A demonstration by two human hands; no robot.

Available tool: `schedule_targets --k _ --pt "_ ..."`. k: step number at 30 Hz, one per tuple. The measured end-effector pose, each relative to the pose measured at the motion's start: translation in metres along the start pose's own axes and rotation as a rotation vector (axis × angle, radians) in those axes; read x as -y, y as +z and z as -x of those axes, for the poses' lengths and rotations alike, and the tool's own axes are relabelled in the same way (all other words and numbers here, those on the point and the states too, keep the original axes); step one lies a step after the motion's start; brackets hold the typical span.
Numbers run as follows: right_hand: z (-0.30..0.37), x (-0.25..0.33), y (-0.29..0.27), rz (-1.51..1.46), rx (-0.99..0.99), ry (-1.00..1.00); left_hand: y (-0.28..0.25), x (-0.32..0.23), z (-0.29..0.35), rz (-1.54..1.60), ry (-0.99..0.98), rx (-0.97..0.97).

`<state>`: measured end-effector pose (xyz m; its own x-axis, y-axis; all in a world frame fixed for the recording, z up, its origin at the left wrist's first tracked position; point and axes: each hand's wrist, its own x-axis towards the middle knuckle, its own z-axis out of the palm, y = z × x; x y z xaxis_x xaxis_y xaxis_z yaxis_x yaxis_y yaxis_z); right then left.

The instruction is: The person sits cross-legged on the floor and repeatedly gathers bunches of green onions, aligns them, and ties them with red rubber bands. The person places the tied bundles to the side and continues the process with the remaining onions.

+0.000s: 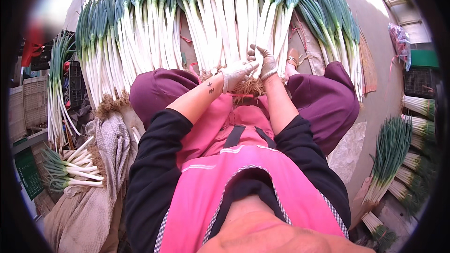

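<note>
Long green onions (220, 28) with white stalks and dark green tops lie in a wide row in front of me, roots toward my lap. My right hand (268, 64), in a pale glove, has its fingers curled round the white stalks of a few green onions (263, 23). Close beside it, my gloved left hand (236, 74) is closed with its fingertips by those stalks; whatever they pinch is hidden. Brown roots (250, 87) show just below both hands, between my knees.
More green onions (333, 23) lie by my right knee. Short thick ones (79, 168) rest at left beside a woven sack (110, 145). Several bundles (391, 152) line the right side, near a dark crate (420, 83). Crates (35, 98) stand at far left.
</note>
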<state>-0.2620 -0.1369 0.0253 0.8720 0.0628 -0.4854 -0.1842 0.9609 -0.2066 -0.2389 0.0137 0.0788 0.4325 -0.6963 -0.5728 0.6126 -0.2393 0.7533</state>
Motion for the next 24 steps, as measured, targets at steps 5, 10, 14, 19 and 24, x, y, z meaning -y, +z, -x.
schedule_targets --k 5,10,14,19,24 --pt "0.010 -0.010 -0.019 0.249 0.031 -0.011 0.010 0.022 0.011 0.048 -0.063 0.052" --pt "0.023 -0.014 0.000 0.112 0.147 -0.025 0.016 0.017 0.027 0.224 0.028 -0.003" --pt "0.019 -0.018 -0.003 0.019 0.185 -0.082 0.014 0.018 0.031 0.296 0.043 0.098" --pt "-0.004 -0.027 0.014 0.126 0.184 -0.106 0.015 -0.001 0.070 0.354 0.092 -0.016" --pt "-0.039 0.023 0.021 0.071 0.353 -0.035 0.031 -0.048 0.201 0.028 -0.011 -0.102"
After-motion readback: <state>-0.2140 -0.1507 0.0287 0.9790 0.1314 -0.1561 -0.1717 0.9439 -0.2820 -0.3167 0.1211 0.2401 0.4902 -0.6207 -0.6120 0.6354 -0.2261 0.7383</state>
